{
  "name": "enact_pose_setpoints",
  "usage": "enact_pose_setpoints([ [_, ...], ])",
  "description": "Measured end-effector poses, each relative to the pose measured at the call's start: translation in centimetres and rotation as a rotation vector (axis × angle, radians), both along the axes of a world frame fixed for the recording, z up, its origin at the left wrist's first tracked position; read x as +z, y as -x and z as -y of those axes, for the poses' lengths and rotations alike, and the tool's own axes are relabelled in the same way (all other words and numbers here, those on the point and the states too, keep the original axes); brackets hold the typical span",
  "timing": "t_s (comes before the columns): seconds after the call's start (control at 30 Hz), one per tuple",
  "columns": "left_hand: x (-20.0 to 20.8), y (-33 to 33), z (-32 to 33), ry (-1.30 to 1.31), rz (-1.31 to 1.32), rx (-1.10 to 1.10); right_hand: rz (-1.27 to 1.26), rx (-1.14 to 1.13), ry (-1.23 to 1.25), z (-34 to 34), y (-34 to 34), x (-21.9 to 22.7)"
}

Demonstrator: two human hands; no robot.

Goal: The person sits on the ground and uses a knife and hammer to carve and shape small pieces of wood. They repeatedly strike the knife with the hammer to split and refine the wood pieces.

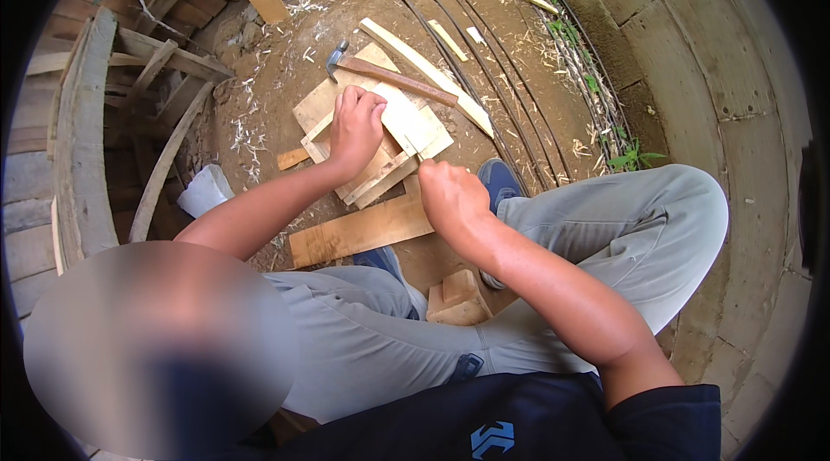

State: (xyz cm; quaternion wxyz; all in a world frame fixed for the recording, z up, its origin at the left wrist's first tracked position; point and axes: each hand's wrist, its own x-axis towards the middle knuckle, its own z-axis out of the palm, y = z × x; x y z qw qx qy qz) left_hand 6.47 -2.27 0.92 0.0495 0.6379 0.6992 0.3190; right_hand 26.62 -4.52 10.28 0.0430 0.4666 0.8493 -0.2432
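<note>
In front of me a pale wooden board (405, 121) lies on a small stack of wooden blocks. My left hand (356, 131) rests on the board's left side with its fingers curled against the wood, seemingly steadying it. At the board's near right end, my right hand (451, 197) is closed in a fist. A small dark tip shows by its fingers, but what it grips is mostly hidden. Beyond both hands, a claw hammer (393, 80) with a brown wooden handle lies across the stack, its metal head toward the left.
A flat plank (359, 232) lies on the dirt before my feet, beside a small wooden block (458, 298). Long dark rods (497, 59) and a pale wood strip (424, 67) lie beyond. Curved timbers (86, 132) stand at left; a wall (718, 54) borders the right.
</note>
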Motion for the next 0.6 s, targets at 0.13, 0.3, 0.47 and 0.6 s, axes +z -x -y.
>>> enact_pose_setpoints([
  [0.13, 0.3, -0.1, -0.2, 0.006, -0.051, -0.106, 0.018, 0.012, -0.003, 0.0, 0.0, 0.1],
  [0.3, 0.5, 0.0, -0.2, 0.023, -0.073, -0.097, 0.011, 0.016, -0.006, 0.0, 0.1, 0.0],
  [0.47, 1.1, -0.1, -0.3, 0.080, -0.052, -0.108, 0.007, 0.012, -0.010, 0.0, 0.0, 0.1],
  [0.6, 1.8, -0.2, -0.1, 0.164, -0.058, -0.118, 0.014, 0.011, -0.027, 0.1, 0.1, -0.1],
])
